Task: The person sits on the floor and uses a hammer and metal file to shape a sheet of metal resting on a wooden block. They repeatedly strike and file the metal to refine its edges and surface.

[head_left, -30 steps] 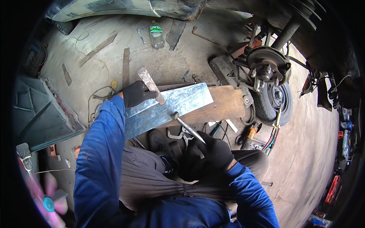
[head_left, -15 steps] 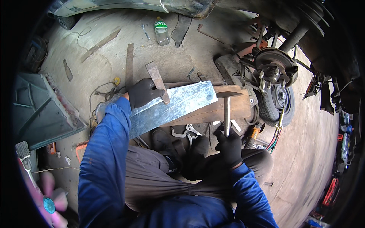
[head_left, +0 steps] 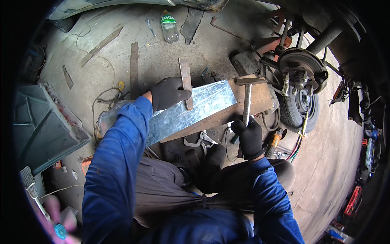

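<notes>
Fingers (head_left: 239, 124) around hammer (head_left: 247, 99) handle, head above metal sheet (head_left: 191, 110)

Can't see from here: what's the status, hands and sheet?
Left hand pins flat bar on metal sheet. Right hand grips hammer, raised. Nothing in the way.

The dusty concrete floor (head_left: 227, 44) carries a thick wooden beam (head_left: 243, 106), laid slantwise beside the car's bare wheel hub. Around it lie a green-labelled plastic bottle (head_left: 169, 27), several flat metal strips (head_left: 134, 64), a dark rubber scrap (head_left: 191, 19) and loose wire (head_left: 106, 99). Pliers (head_left: 200, 140) lie just below the beam, an orange-handled tool (head_left: 274, 142) to their right.
</notes>
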`<control>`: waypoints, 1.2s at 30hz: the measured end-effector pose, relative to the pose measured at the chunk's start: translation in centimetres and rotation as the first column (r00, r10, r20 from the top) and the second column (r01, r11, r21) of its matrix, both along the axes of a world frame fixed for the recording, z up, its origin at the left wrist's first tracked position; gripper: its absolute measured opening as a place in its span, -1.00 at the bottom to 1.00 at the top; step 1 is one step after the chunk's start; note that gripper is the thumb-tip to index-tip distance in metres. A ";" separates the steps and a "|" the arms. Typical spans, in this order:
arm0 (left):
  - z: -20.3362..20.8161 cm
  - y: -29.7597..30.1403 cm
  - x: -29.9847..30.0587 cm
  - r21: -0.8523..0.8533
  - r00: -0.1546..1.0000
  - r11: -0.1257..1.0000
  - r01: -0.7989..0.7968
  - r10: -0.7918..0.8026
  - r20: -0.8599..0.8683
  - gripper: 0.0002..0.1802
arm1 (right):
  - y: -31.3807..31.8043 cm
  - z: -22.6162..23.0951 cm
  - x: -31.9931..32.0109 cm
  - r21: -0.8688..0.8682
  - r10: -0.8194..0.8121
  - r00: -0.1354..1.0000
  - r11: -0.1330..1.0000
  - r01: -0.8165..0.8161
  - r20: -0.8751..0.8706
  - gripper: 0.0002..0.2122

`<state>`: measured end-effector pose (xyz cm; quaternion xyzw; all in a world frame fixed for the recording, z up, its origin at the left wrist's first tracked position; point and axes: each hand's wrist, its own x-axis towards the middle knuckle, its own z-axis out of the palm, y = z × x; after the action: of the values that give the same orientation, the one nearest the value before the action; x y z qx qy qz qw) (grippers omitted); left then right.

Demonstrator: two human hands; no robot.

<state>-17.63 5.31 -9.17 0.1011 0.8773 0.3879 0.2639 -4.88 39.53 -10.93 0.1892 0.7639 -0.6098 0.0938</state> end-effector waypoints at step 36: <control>0.8 -2.1 11.1 0.044 0.810 0.870 -0.490 0.474 -0.347 -0.59 | -3.8 4.5 4.6 0.503 0.510 0.858 0.758 -0.416 -0.060 -0.48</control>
<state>-6.50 3.20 -8.37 -0.0642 0.9156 0.3970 0.0005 -0.25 35.71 -6.45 -0.0496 0.9171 -0.3773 0.1186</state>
